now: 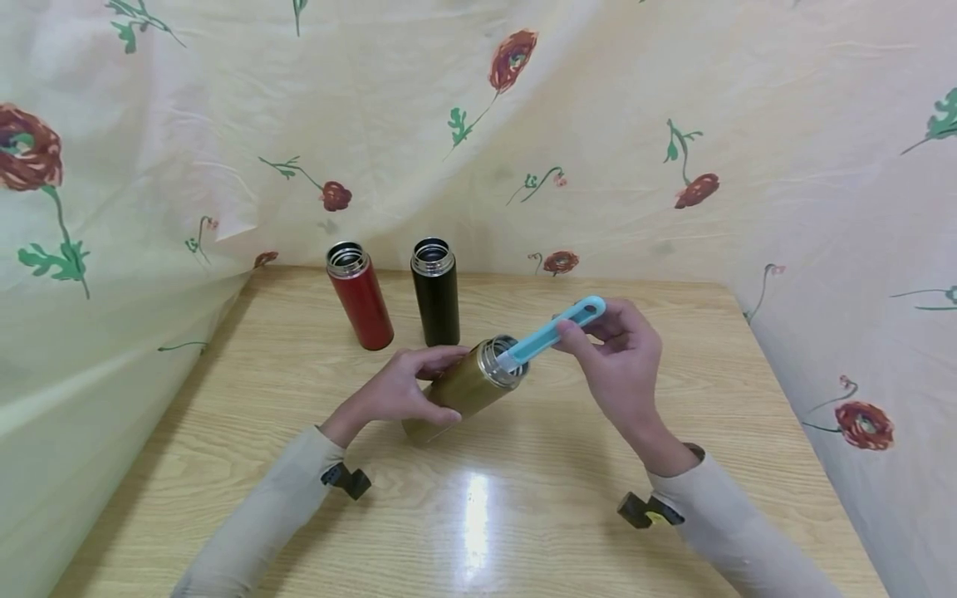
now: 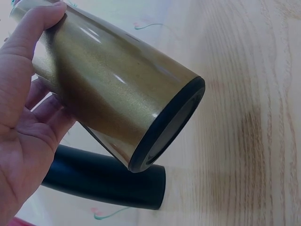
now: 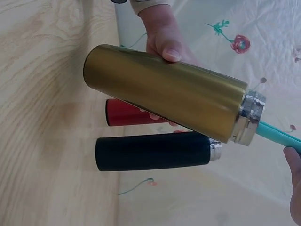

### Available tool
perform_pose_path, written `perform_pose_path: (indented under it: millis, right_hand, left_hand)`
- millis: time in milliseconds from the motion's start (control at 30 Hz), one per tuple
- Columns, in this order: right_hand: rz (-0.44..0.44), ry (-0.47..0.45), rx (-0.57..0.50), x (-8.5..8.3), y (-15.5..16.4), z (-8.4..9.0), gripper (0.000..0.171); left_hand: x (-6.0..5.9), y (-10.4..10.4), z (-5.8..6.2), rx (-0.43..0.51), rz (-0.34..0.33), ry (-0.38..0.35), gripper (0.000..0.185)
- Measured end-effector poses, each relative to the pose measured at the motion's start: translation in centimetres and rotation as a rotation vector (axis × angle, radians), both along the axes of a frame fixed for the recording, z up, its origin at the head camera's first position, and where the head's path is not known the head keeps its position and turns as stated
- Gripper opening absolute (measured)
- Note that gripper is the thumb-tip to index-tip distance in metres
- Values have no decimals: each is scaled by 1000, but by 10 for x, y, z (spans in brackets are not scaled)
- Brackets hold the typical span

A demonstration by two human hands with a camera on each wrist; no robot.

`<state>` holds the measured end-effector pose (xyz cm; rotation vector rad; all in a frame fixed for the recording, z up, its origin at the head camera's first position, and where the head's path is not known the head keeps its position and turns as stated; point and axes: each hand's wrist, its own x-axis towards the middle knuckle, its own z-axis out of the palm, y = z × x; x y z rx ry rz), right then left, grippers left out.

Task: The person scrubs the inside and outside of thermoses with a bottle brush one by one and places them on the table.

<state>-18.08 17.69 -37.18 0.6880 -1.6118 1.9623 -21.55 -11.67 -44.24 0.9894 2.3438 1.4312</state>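
Near the table's [image 1: 673,515] middle, the left hand [image 1: 396,394] wraps the tilted gold flask [image 1: 467,390] mid-body, a closed grip. The steel looks rigid and slick, so mid-body seems the safest hold. The right hand [image 1: 620,357] pinches the light blue brush handle [image 1: 553,332] entering its mouth.

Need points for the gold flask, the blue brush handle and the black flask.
gold flask [image 1: 467,389], head view, on its tilted body.
blue brush handle [image 1: 549,334], head view, mid-handle just outside the flask mouth.
black flask [image 1: 437,301], head view, mid-body.

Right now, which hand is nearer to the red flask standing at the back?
Left. The left hand grips the gold flask just in front of the red flask. The right hand holds the blue brush farther off, beyond the black flask.
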Motion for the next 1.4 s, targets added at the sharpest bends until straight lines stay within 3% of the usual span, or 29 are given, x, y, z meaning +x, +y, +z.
perform_pose_path:
  millis: [567, 1400]
  right_hand:
    - [-41, 41, -71, -2, 16, 27, 20]
    - [-54, 37, -70, 2, 23, 37, 22]
  left_hand:
    - [-2, -6, -4, -19, 2, 6, 84]
    - [0, -15, -3, -34, -17, -11, 89]
